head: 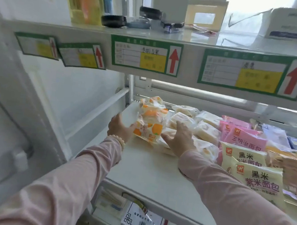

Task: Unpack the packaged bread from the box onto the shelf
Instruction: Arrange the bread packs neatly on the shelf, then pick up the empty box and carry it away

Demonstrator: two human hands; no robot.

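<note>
Both my arms reach onto the white middle shelf [149, 169]. My left hand [119, 127] grips the left side of an orange-and-white bread pack [147, 128] that stands at the left end of the row. A second orange-printed pack [152, 106] leans just behind it. My right hand [178, 138] lies flat with fingers spread on clear-wrapped pale bread packs [204, 131]. To the right lie pink packs [242, 137] and yellow packs [258, 178]. No box is in view.
The upper shelf [152, 37] carries green-framed labels with red arrows on its front edge, and black rolls, coloured cartons and boxes on top. A white upright stands at the left. Below the middle shelf lie papers and a printed package [142, 219].
</note>
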